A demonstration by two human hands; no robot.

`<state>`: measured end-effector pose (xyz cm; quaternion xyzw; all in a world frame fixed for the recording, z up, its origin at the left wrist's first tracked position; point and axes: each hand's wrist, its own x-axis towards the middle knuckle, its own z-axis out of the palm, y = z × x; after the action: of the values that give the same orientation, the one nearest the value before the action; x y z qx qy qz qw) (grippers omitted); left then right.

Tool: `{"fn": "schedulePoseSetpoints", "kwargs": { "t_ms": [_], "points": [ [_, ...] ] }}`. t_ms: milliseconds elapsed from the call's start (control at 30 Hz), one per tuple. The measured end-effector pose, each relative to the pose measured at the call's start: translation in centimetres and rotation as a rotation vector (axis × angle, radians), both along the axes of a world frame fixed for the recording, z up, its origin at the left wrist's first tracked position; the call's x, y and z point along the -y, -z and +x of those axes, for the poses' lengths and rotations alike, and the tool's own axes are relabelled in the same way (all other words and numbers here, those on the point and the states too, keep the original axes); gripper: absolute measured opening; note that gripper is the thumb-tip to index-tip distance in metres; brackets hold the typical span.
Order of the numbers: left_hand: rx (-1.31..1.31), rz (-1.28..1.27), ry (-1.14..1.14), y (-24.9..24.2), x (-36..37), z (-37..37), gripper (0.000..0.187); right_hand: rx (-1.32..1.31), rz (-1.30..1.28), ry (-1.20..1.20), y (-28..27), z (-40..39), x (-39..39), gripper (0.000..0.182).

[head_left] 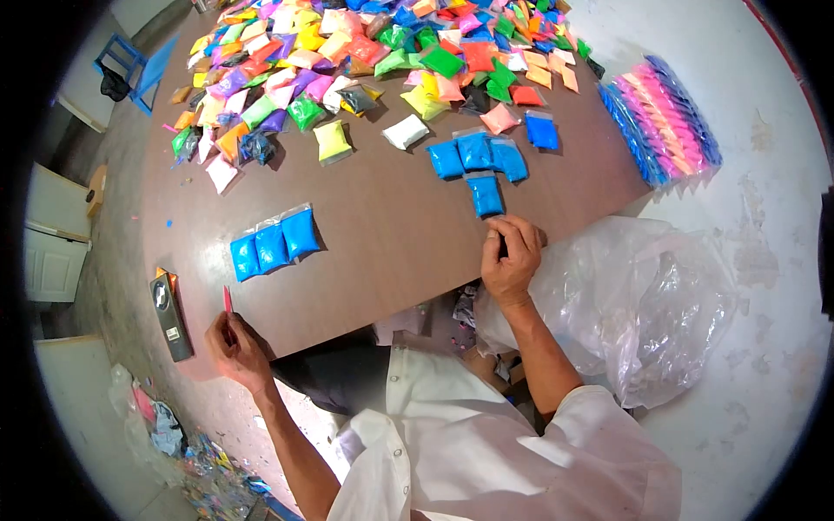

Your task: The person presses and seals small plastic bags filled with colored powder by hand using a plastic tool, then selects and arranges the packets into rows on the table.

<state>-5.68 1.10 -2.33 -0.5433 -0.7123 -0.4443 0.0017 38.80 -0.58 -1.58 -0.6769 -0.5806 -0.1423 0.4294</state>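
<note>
My left hand [236, 349] is closed in a pinch on a thin red strip [228, 299] at the table's near left edge; its exact kind I cannot make out. Beyond it, a joined row of blue packets [272, 247] lies flat on the table. My right hand [512, 260] pinches at the near edge of a single blue packet [484, 195], fingertips on its clear border. Just past that packet lie several more blue packets [474, 151] side by side, and a darker blue packet [542, 131] sits to their right.
A large heap of coloured packets [347, 52] covers the far side of the brown table [373, 234]. Bundled packet strips [660, 122] stand by the right edge. A clear plastic bag [625, 295] bulges beside my right arm. A dark narrow box [171, 317] lies at the left edge.
</note>
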Motion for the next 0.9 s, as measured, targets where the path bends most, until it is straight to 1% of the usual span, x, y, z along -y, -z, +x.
{"fn": "schedulePoseSetpoints", "kwargs": {
  "t_ms": [67,167,300,367,400,467,567,700,800,900],
  "points": [
    [-0.009,0.044,0.025,0.1,0.0,-0.1,0.014,-0.011,-0.001,0.001,-0.1,-0.2,0.0,0.016],
    [-0.015,-0.001,0.005,-0.2,0.0,0.0,0.014,-0.018,0.002,-0.002,-0.1,-0.1,-0.1,0.015],
    [0.012,0.007,0.014,-0.2,0.0,0.0,0.014,-0.042,-0.013,-0.001,0.0,0.1,0.0,0.015],
    [-0.032,-0.025,-0.014,-0.6,0.1,0.1,0.014,-0.235,-0.015,-0.039,-0.1,0.2,0.0,0.018],
    [-0.035,-0.027,-0.015,-0.4,0.1,0.0,0.014,-0.238,-0.018,-0.04,-0.6,0.2,-0.1,0.018],
    [0.003,-0.015,0.002,0.1,0.0,-0.4,0.015,-0.125,-0.036,0.044,-2.0,0.5,-0.6,0.023],
    [0.023,-0.002,0.003,0.6,-0.1,-0.6,0.015,-0.079,-0.096,0.075,-2.6,1.0,-1.2,0.027],
    [0.003,-0.03,-0.009,0.1,0.0,-0.3,0.016,-0.07,-0.089,0.108,-2.9,3.4,-1.9,0.029],
    [0.036,-0.027,-0.01,0.3,-0.1,-0.2,0.017,-0.075,-0.101,0.136,-3.0,5.4,-3.4,0.03],
    [0.059,-0.036,-0.022,0.9,-0.1,-0.7,0.018,-0.089,-0.173,0.14,-3.3,6.2,-4.6,0.034]
  ]
}}
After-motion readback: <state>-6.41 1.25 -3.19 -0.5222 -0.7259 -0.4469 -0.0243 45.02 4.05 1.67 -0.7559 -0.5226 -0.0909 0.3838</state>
